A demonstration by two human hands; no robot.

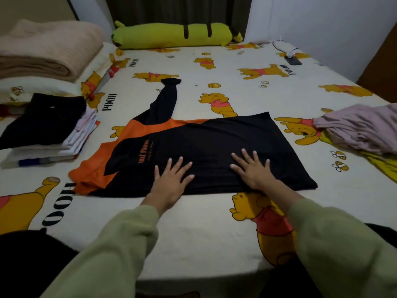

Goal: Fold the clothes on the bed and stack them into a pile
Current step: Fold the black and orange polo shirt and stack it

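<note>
Two hands lay flat on the black and orange shirt (193,147), fingers spread and straight: the left hand (171,179) near its middle, the right hand (254,172) toward its right end, both pressing the near edge and gripping nothing. Pale green sleeves (335,244) covered both arms. The shirt lay crosswise on the bed sheet (193,222), partly folded, one long black sleeve (165,100) stretched away from the person; small orange lettering on its chest was too blurred to read. The sheet carried yellow bear cartoons and the word "POOH" in black. To the left stood a pile of folded clothes (43,127) topped by a black piece; to the right lay a heap of unfolded lilac clothes (361,127). Farther back sat a folded beige blanket (47,50) and a long green plush bolster (171,36).
</note>
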